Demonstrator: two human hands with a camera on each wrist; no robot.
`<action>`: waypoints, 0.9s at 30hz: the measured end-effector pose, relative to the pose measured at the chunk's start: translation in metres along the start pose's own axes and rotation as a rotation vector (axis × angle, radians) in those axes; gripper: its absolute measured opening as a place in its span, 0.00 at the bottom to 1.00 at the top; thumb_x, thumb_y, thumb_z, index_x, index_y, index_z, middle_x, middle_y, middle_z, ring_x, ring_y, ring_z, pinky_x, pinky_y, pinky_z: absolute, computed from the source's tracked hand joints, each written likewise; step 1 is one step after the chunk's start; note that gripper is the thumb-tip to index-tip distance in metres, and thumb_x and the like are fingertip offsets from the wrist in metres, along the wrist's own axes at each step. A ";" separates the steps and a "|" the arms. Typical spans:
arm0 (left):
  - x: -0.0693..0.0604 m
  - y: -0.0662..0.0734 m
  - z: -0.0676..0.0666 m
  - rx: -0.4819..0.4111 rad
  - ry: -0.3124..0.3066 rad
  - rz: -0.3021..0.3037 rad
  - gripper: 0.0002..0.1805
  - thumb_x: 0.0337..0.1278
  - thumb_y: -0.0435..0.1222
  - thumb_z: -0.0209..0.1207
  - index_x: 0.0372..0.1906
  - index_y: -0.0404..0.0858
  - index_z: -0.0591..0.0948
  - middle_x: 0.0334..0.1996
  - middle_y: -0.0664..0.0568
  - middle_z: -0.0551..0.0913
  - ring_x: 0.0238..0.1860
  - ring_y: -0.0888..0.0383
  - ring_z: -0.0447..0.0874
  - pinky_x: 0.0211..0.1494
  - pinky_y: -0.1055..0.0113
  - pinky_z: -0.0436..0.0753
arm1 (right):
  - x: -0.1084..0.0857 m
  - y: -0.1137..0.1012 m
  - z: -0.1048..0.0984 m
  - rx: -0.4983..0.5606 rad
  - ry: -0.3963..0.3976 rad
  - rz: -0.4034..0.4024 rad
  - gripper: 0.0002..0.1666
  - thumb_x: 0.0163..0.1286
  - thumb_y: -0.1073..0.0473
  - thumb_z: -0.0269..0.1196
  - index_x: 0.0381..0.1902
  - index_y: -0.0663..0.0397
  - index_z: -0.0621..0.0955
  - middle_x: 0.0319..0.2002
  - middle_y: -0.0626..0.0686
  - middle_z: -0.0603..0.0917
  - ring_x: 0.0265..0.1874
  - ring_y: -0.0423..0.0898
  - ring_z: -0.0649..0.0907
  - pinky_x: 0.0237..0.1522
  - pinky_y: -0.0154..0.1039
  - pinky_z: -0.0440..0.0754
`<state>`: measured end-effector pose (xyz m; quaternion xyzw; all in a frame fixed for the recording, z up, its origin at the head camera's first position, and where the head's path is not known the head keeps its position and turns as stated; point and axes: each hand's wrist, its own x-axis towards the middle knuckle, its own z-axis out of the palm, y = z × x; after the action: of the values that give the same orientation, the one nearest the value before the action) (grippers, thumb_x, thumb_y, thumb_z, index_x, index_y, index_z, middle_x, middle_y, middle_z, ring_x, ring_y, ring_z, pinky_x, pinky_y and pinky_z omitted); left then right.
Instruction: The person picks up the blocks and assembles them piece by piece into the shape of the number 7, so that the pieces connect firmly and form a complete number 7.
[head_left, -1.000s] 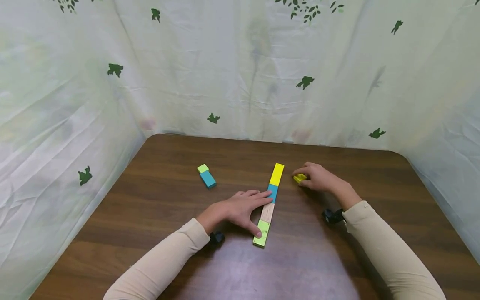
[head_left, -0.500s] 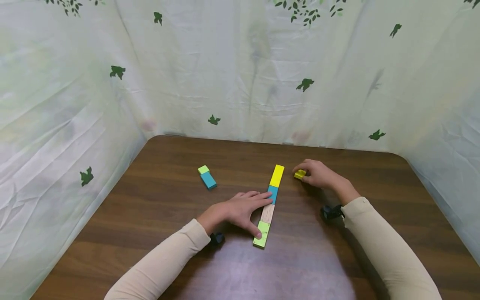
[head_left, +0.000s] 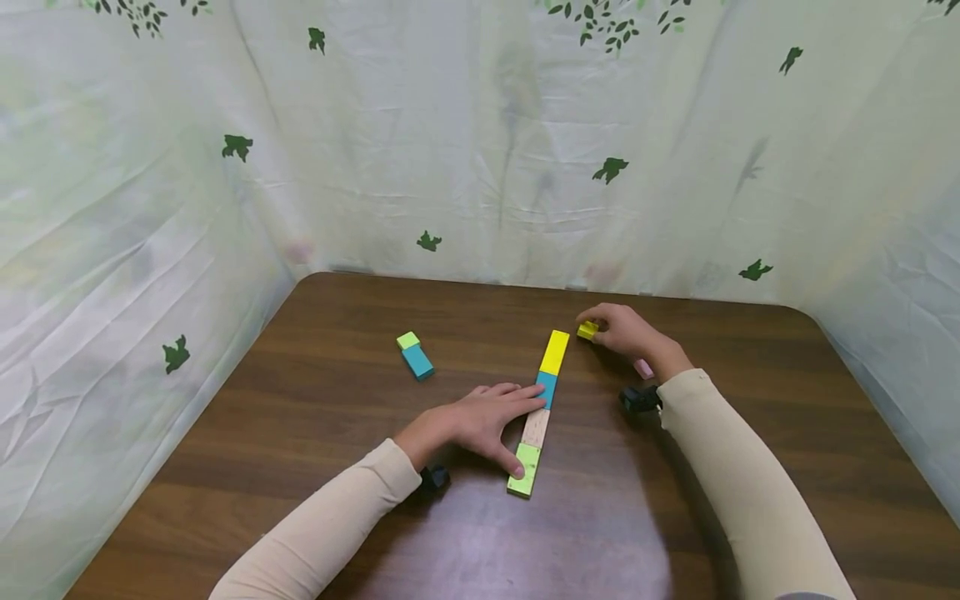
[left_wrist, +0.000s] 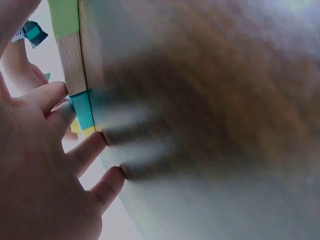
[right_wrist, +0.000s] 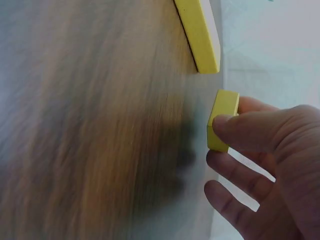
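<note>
A straight row of flat blocks runs away from me in the head view: a green block [head_left: 523,467], a plain wood block [head_left: 536,427], a blue block [head_left: 549,383] and a long yellow block [head_left: 555,352]. My left hand [head_left: 483,421] lies spread along the row's left side, its thumb on the green block and fingertips at the blue one. Right of the row's far end, my right hand [head_left: 628,330] pinches a small yellow block [right_wrist: 228,102] between thumb and fingers. That block is apart from the long yellow one, as the right wrist view shows.
A pink block [head_left: 643,369] lies partly hidden beneath the right wrist. Left of the row, a small green block [head_left: 408,340] touches a blue block [head_left: 417,362]. The brown wooden table [head_left: 337,308] ends at a pale curtain [head_left: 480,167] behind.
My right hand has carried the small yellow block away from me and to the left, toward the row's far end. The pink block has come into sight. My left hand stays put.
</note>
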<state>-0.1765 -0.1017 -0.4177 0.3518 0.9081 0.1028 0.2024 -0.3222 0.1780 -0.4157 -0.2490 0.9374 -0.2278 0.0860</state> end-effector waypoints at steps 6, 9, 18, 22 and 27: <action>0.000 -0.001 0.001 -0.001 0.003 0.002 0.57 0.46 0.65 0.67 0.80 0.54 0.53 0.81 0.63 0.45 0.81 0.50 0.47 0.78 0.44 0.55 | 0.015 -0.001 0.005 -0.005 -0.004 0.025 0.24 0.69 0.68 0.58 0.62 0.54 0.79 0.62 0.63 0.79 0.58 0.61 0.77 0.63 0.60 0.75; 0.000 -0.001 0.002 -0.003 0.002 0.007 0.57 0.47 0.65 0.67 0.80 0.54 0.52 0.81 0.63 0.45 0.81 0.50 0.47 0.78 0.45 0.55 | 0.016 -0.001 0.007 0.024 0.008 0.011 0.24 0.69 0.67 0.58 0.63 0.56 0.78 0.62 0.64 0.79 0.56 0.61 0.77 0.62 0.59 0.75; -0.001 -0.001 0.002 0.011 -0.007 0.004 0.58 0.46 0.65 0.67 0.80 0.53 0.52 0.81 0.62 0.45 0.81 0.49 0.47 0.78 0.45 0.55 | 0.018 0.006 0.013 0.099 0.050 0.040 0.21 0.72 0.64 0.57 0.61 0.59 0.79 0.57 0.64 0.81 0.48 0.56 0.78 0.56 0.53 0.77; -0.001 0.000 0.001 0.010 -0.009 0.001 0.58 0.46 0.65 0.67 0.80 0.53 0.52 0.81 0.63 0.44 0.81 0.50 0.47 0.78 0.46 0.55 | 0.021 0.006 0.014 0.122 0.044 0.051 0.21 0.72 0.64 0.58 0.61 0.58 0.80 0.58 0.63 0.81 0.49 0.56 0.78 0.57 0.53 0.78; 0.000 0.001 0.000 0.006 -0.012 0.007 0.58 0.47 0.65 0.66 0.80 0.53 0.52 0.82 0.62 0.44 0.81 0.50 0.47 0.78 0.46 0.55 | 0.024 0.005 0.014 0.155 0.032 0.060 0.21 0.72 0.63 0.59 0.61 0.57 0.80 0.57 0.62 0.82 0.48 0.55 0.78 0.56 0.52 0.78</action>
<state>-0.1762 -0.1012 -0.4172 0.3563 0.9059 0.0988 0.2067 -0.3411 0.1642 -0.4320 -0.2099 0.9252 -0.3009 0.0966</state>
